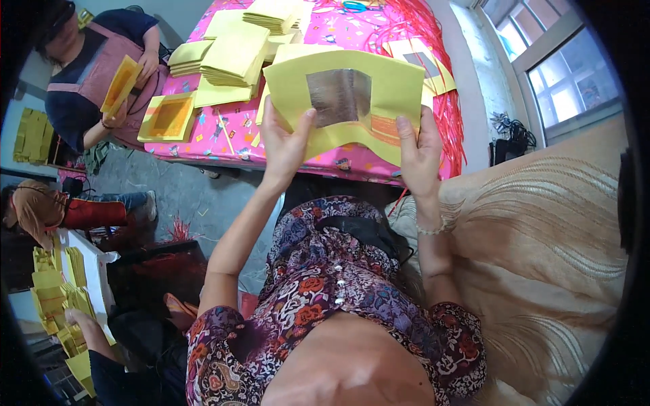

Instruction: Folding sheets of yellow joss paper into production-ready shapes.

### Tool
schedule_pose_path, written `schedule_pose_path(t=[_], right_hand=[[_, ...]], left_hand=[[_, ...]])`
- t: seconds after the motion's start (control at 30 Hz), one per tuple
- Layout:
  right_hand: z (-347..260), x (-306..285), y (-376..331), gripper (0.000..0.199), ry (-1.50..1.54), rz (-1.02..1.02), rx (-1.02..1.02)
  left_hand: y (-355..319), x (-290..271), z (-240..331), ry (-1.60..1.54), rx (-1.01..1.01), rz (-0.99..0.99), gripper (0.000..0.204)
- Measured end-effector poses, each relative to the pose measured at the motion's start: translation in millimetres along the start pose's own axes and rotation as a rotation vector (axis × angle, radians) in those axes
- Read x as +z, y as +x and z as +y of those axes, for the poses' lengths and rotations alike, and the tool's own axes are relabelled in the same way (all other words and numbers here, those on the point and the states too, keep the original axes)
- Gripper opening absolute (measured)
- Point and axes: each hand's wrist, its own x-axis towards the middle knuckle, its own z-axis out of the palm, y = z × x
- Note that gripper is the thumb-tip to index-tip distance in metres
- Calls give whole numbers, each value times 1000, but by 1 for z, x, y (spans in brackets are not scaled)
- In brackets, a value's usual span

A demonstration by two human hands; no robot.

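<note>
I hold a yellow paper sheet with a silver foil square in its middle up in front of me. My left hand grips its lower left edge, thumb lying near the foil. My right hand grips the lower right edge beside an orange patch. The sheet hangs above the near edge of a table with a pink patterned cloth.
Stacks of yellow sheets lie on the pink cloth, with red string spilling over its right side. A person at the upper left holds a yellow and orange sheet. More yellow stacks and another person's hand sit lower left. A beige cushion is on my right.
</note>
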Motion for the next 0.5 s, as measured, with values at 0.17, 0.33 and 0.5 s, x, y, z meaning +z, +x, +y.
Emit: schedule_pose_path(t=[0.17,0.33,0.5], right_hand=[[-19,38,-12,24,-351,87,-94],[-17,54,-11,32,-474,61,-259],[-9,59,-13,36,-472,51,-259]], left_hand=[[-13,30,4,-87,146,133,33],[-24,47,-15,-65,250,153,18],[-27,49,-26,-39,264,125,10]])
